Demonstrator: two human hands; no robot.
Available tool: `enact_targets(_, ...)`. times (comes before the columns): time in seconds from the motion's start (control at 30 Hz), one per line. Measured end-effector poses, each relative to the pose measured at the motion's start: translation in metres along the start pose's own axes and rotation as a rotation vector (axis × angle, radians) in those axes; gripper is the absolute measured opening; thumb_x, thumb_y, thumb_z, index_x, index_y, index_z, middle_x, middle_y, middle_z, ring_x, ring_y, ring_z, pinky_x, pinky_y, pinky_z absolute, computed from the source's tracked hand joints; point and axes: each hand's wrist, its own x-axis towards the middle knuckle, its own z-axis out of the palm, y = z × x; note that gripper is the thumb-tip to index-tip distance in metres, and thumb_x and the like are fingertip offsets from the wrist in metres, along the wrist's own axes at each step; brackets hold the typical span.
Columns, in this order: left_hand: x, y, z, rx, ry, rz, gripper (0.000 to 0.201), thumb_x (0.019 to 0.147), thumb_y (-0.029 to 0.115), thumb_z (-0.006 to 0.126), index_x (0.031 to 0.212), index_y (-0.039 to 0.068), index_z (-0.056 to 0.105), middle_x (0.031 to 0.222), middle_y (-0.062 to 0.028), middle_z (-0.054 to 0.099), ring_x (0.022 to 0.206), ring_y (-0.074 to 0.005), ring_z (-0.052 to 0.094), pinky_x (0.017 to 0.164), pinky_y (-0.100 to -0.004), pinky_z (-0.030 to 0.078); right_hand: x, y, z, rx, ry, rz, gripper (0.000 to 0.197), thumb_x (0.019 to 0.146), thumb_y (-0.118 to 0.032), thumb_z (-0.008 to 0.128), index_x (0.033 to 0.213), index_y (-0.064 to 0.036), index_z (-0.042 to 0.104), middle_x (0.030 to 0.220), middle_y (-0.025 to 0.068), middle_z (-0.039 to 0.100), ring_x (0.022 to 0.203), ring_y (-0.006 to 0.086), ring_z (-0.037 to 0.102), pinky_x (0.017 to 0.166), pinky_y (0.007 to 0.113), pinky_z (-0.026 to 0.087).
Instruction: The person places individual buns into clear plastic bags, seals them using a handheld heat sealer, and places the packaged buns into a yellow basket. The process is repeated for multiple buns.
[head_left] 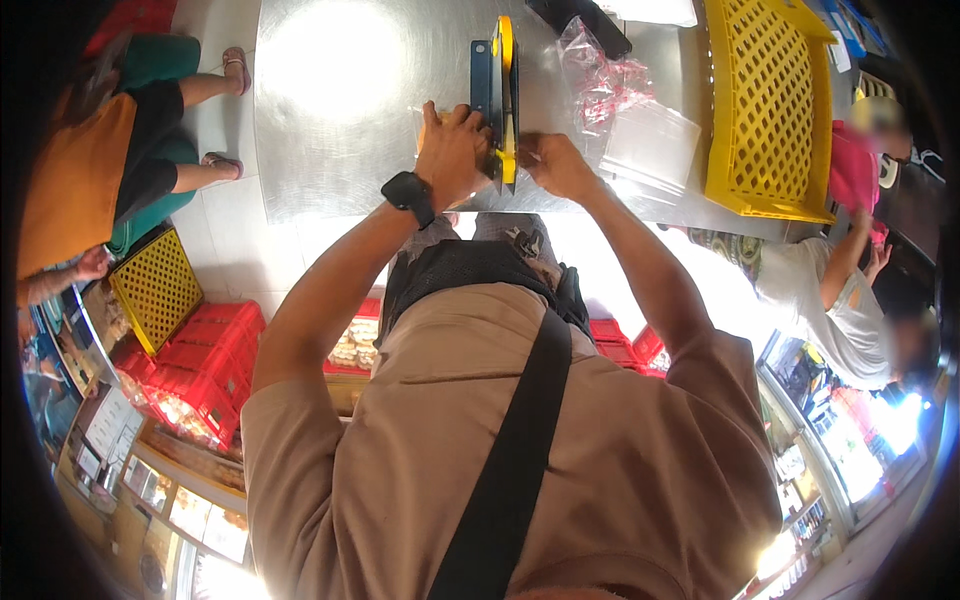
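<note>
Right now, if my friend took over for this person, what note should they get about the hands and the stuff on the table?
Left hand: on the near end of the blue and yellow sealing tool, black wristwatch on that wrist.
Right hand: at the tool's near end from the other side, fingers bent; what it pinches is hidden.
Things: tool stands on the steel table. Clear plastic bags lie right of it, yellow crate beyond them.
Done: cannot tell from this view.
Left: bags beside the tool look empty and unsealed, probably waiting.
</note>
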Motion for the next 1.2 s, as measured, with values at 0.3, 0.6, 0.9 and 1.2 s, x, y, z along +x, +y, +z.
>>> enact_targets(0.3, -0.019, -0.034, -0.001, -0.252, 0.075, 0.106, 0.023, 0.087, 0.029, 0.067, 0.104, 0.014, 0.075, 0.115, -0.0014, 0.065, 0.122, -0.0272, 0.05, 0.107, -0.0572, 0.032, 0.002, -0.1, -0.014, -0.335, 0.295, 0.022, 0.054, 0.092, -0.033, 0.063, 0.13, 0.0035, 0.052, 0.112, 0.0288, 0.065, 0.101, 0.0433, 0.066, 0.088, 0.047, 0.052)
enact_targets(0.6, -0.033, -0.051, -0.008, -0.489, 0.085, -0.026, 0.025, 0.098, 0.028, 0.06, 0.102, 0.008, 0.074, 0.105, -0.0065, 0.067, 0.11, -0.0243, 0.056, 0.096, -0.0406, 0.044, 0.008, -0.122, -0.02, -0.154, 0.025, 0.348, 0.055, 0.092, -0.023, 0.06, 0.136, 0.0049, 0.044, 0.119, 0.031, 0.06, 0.106, 0.0461, 0.063, 0.092, 0.049, 0.05)
enact_targets(0.9, -0.065, -0.05, -0.105, -1.795, -0.085, -0.502, 0.034, 0.104, 0.029, 0.053, 0.124, 0.002, 0.063, 0.109, -0.0099, 0.067, 0.093, -0.0159, 0.065, 0.085, -0.0303, 0.053, -0.035, -0.171, 0.008, -0.786, 0.048, -0.517, 0.074, 0.076, -0.013, 0.074, 0.143, -0.0139, 0.042, 0.148, 0.0134, 0.043, 0.143, 0.0391, 0.031, 0.113, 0.062, 0.026)
enact_targets(1.2, -0.082, -0.03, -0.153, -2.319, 0.161, -0.39, 0.042, 0.103, 0.027, 0.057, 0.133, -0.001, 0.054, 0.119, -0.0112, 0.064, 0.107, -0.0166, 0.062, 0.095, -0.0324, 0.051, -0.019, -0.205, 0.003, -0.129, 0.311, -0.408, 0.079, 0.066, -0.014, 0.083, 0.137, -0.0084, 0.05, 0.135, 0.0151, 0.056, 0.124, 0.034, 0.056, 0.102, 0.041, 0.047)
